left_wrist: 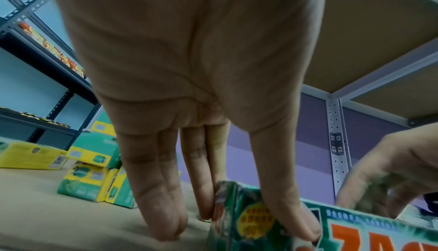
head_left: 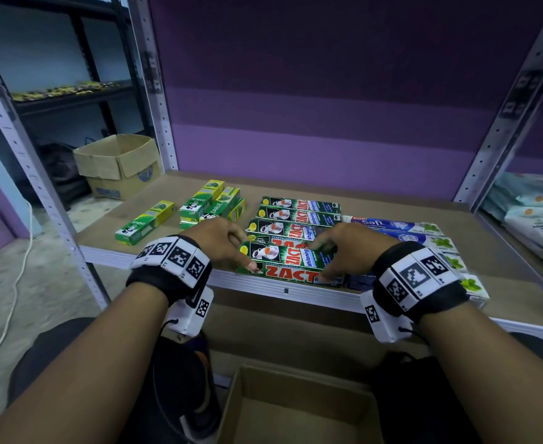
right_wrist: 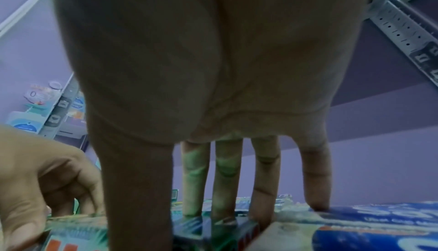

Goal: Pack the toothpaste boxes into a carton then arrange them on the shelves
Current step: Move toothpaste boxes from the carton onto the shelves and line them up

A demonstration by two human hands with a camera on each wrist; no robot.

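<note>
A green ZACT toothpaste box (head_left: 287, 262) lies at the front edge of the brown shelf board (head_left: 376, 192). My left hand (head_left: 243, 251) pinches its left end, thumb on the near face (left_wrist: 300, 227) and fingers behind. My right hand (head_left: 320, 261) grips its right end the same way, with the thumb (right_wrist: 140, 208) in front. More ZACT boxes (head_left: 299, 216) lie in a row behind it. An open brown carton (head_left: 295, 408) stands below the shelf between my arms, and what shows of its inside is bare.
Green-and-yellow Darlie boxes (head_left: 211, 203) lie at the shelf's left, one apart (head_left: 145, 222). Blue-and-white Safi boxes (head_left: 398, 225) lie to the right, touching my right little finger. A second carton (head_left: 119, 165) sits on the floor at the back left. Steel uprights (head_left: 504, 123) frame the bay.
</note>
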